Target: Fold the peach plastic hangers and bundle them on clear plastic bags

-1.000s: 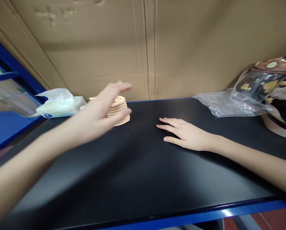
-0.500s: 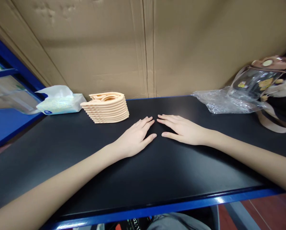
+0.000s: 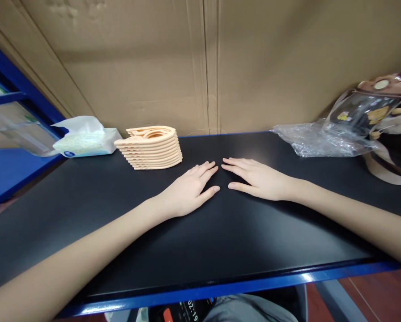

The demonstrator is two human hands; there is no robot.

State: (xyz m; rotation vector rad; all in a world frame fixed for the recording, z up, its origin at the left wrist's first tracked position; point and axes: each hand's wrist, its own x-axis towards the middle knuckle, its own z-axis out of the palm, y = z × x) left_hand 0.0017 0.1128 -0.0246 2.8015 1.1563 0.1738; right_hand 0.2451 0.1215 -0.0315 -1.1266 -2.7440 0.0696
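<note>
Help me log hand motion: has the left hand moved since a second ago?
Yes, rightward: the left hand partly hid the peach stack then; now it rests to that stack's right, on the tabletop.

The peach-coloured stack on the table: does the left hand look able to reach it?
Probably yes: the left hand rests palm down on the black table, near the peach-coloured stack, and nothing visible stands between them.

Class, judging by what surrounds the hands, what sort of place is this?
Probably a simple workstation, though the wider room is hidden: a blue-edged black tabletop, a cardboard backing behind it, and a stack of peach-coloured pieces.
</note>
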